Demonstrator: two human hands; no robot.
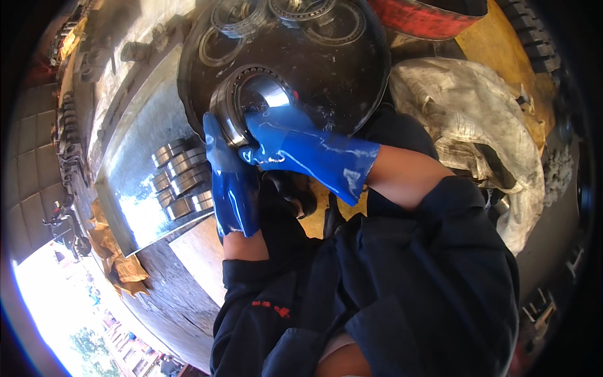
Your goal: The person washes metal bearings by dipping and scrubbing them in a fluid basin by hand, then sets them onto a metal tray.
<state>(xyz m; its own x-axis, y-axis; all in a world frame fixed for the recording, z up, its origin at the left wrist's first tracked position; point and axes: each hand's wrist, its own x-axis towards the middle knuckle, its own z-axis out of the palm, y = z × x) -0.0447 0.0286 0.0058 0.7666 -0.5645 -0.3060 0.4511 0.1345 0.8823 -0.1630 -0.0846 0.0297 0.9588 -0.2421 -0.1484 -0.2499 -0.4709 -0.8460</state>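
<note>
A large steel roller bearing (230,100) stands tilted at the near left edge of a round dark pan (314,78). Its ring of rollers shows along the top rim. My left hand (220,147), in a long blue rubber glove, presses on the bearing's near left outer side. From the right, my right hand (273,133), gloved the same, grips the near rim with its fingers reaching into the bore. Some fingertips are hidden by the ring and the gloves. Farther back in the pan lie several more bearing rings (300,9), partly in dark liquid.
To my left, a shiny metal tray (135,135) holds several stacked steel rings (179,173). Crumpled brown paper (119,254) lies by its near corner. On the right are a stained cloth sack (465,107) and, behind it, a red curved container (427,20).
</note>
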